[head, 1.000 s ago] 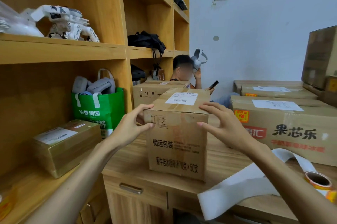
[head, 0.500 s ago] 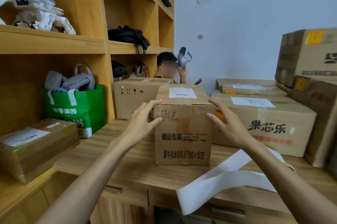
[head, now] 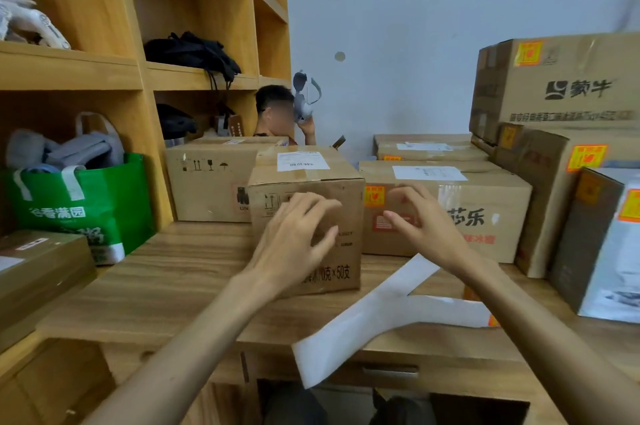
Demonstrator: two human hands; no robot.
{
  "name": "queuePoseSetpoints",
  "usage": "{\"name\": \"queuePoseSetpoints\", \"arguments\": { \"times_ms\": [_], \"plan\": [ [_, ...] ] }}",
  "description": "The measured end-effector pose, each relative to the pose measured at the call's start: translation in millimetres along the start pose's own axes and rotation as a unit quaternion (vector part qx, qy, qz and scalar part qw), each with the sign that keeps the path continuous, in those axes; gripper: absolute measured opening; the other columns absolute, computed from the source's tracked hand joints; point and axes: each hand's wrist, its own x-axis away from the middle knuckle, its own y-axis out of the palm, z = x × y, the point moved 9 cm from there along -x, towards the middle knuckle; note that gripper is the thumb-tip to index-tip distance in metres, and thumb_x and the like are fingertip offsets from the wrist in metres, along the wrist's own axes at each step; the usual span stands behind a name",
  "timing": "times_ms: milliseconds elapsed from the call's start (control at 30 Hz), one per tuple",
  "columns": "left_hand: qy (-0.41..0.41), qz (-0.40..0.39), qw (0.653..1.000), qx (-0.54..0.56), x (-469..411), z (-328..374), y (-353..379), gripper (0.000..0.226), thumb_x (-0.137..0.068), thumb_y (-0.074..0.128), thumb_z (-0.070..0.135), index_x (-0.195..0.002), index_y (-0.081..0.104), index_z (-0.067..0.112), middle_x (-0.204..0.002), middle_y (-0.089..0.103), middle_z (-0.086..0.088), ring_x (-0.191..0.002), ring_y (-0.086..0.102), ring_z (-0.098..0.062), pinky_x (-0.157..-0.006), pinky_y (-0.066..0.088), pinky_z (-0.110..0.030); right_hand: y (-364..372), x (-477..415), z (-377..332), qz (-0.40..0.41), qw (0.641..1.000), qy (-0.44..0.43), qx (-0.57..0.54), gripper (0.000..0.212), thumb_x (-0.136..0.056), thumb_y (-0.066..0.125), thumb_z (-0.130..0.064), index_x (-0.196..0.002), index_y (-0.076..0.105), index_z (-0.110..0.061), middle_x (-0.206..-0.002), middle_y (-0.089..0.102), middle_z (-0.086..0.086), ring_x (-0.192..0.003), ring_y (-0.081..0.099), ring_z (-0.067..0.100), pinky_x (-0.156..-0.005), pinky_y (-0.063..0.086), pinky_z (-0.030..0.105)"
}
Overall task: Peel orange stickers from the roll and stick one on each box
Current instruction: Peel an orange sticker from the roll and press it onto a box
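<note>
A small brown box [head: 306, 217] is standing on the wooden desk [head: 166, 279], right in the middle. The left hand [head: 294, 241] is hanging in front of the box with its fingers spread, holding nothing. The right hand [head: 420, 227] is hanging just to the right of the box, fingers loose and curled, also holding nothing. It is hard to tell if the left fingers are touching the cardboard, because the picture is blurry there. No orange sticker is showing on this box, but the big boxes [head: 446, 210] to the right are each wearing one. The white backing strip [head: 377, 317] is lying on the near right part of the desk, running from the near edge toward the far right, under the right arm. A tiny bit of orange [head: 493, 320] is peeking out at its right end. The roll itself is not showing. So the stickers are lying nearer to the right hand, which probably needs to come back and to the right for one.
</note>
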Motion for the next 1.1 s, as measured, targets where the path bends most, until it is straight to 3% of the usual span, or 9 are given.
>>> {"name": "queuePoseSetpoints", "arguments": {
  "times_ms": [133, 267, 367, 500, 633, 767, 933, 1033, 1100],
  "plan": [
    [0.018, -0.108, 0.991, 0.079, 4, 51, 76, 0.034, -0.096, 0.063, 0.036, -0.126, 0.063, 0.021, -0.119, 0.062, 0.007, -0.111, 0.052, -0.01, -0.093, 0.048, -0.034, -25, 34, 40, -0.021, 0.997, 0.025, 0.064, 0.003, -0.093, 0.064, -0.029, -0.092, 0.064, -0.026, -0.1, 0.056, -0.011, -0.091, 0.053, 0.006, -0.073, 0.036, 0.014],
    [-0.006, -0.195, 0.974, 0.116, 7, 89, 136, 0.04, -0.098, 0.057, 0.046, -0.133, 0.059, 0.026, -0.127, 0.058, 0.009, -0.117, 0.048, -0.01, -0.098, 0.04, -0.032, -42, 71, 77, -0.058, 0.99, 0.076, 0.099, 0.014, -0.094, 0.063, -0.026, -0.081, 0.066, -0.024, -0.083, 0.056, -0.018, -0.077, 0.053, 0.007, -0.063, 0.035, 0.025],
    [-0.022, -0.229, 0.966, 0.122, 4, 116, 165, 0.042, -0.098, 0.056, 0.046, -0.135, 0.057, 0.025, -0.132, 0.057, 0.006, -0.123, 0.045, -0.014, -0.102, 0.035, -0.034, -48, 97, 100, -0.08, 0.985, 0.118, 0.098, 0.014, -0.093, 0.061, -0.031, -0.085, 0.071, -0.027, -0.084, 0.062, -0.02, -0.075, 0.056, 0.002, -0.064, 0.041, 0.029],
    [-0.059, -0.236, 0.957, 0.154, 2, 143, 189, 0.032, -0.095, 0.059, 0.047, -0.118, 0.061, 0.025, -0.123, 0.06, 0.006, -0.115, 0.049, -0.016, -0.098, 0.035, -0.035, -51, 115, 117, -0.09, 0.98, 0.15, 0.093, 0.013, -0.093, 0.06, -0.031, -0.086, 0.071, -0.029, -0.085, 0.065, -0.019, -0.076, 0.058, 0.0, -0.064, 0.044, 0.027],
    [-0.117, -0.246, 0.937, 0.219, 3, 151, 206, 0.025, -0.088, 0.063, 0.052, -0.096, 0.056, 0.029, -0.106, 0.061, 0.008, -0.095, 0.051, -0.013, -0.078, 0.04, -0.033, -49, 120, 120, -0.095, 0.978, 0.16, 0.097, 0.013, -0.088, 0.059, -0.026, -0.08, 0.069, -0.028, -0.08, 0.066, -0.017, -0.077, 0.059, 0.003, -0.071, 0.05, 0.035],
    [-0.108, -0.234, 0.93, 0.263, 4, 149, 213, 0.017, -0.094, 0.063, 0.041, -0.084, 0.055, 0.028, -0.084, 0.055, 0.011, -0.079, 0.05, -0.009, -0.062, 0.033, -0.024, -43, 124, 121, -0.115, 0.977, 0.16, 0.086, 0.013, -0.089, 0.06, -0.027, -0.085, 0.071, -0.031, -0.08, 0.064, -0.021, -0.074, 0.056, -0.006, -0.063, 0.04, 0.022],
    [-0.103, -0.238, 0.931, 0.258, 9, 121, 213, 0.011, -0.101, 0.053, 0.028, -0.099, 0.064, 0.025, -0.076, 0.049, 0.016, -0.077, 0.047, -0.006, -0.066, 0.033, -0.026, -41, 131, 120, -0.12, 0.977, 0.156, 0.082, 0.014, -0.091, 0.068, -0.03, -0.105, 0.07, -0.028, -0.078, 0.054, -0.026, -0.072, 0.049, -0.021, -0.061, 0.035, 0.009],
    [-0.107, -0.228, 0.933, 0.256, 13, 108, 212, 0.019, -0.103, 0.05, 0.026, -0.111, 0.067, 0.024, -0.081, 0.049, 0.02, -0.079, 0.048, 0.001, -0.067, 0.032, -0.016, -35, 133, 119, -0.122, 0.976, 0.145, 0.109, 0.009, -0.092, 0.066, -0.032, -0.102, 0.067, -0.033, -0.092, 0.058, -0.022, -0.077, 0.052, -0.004, -0.062, 0.033, 0.012],
    [-0.111, -0.216, 0.933, 0.265, 17, 102, 212, 0.019, -0.104, 0.05, 0.027, -0.11, 0.068, 0.023, -0.085, 0.05, 0.017, -0.082, 0.048, 0.001, -0.07, 0.035, -0.018, -31, 134, 120, -0.112, 0.976, 0.143, 0.117, 0.006, -0.093, 0.066, -0.031, -0.093, 0.061, -0.034, -0.094, 0.056, -0.017, -0.083, 0.052, 0.003, -0.064, 0.032, 0.013]
  ]
}}
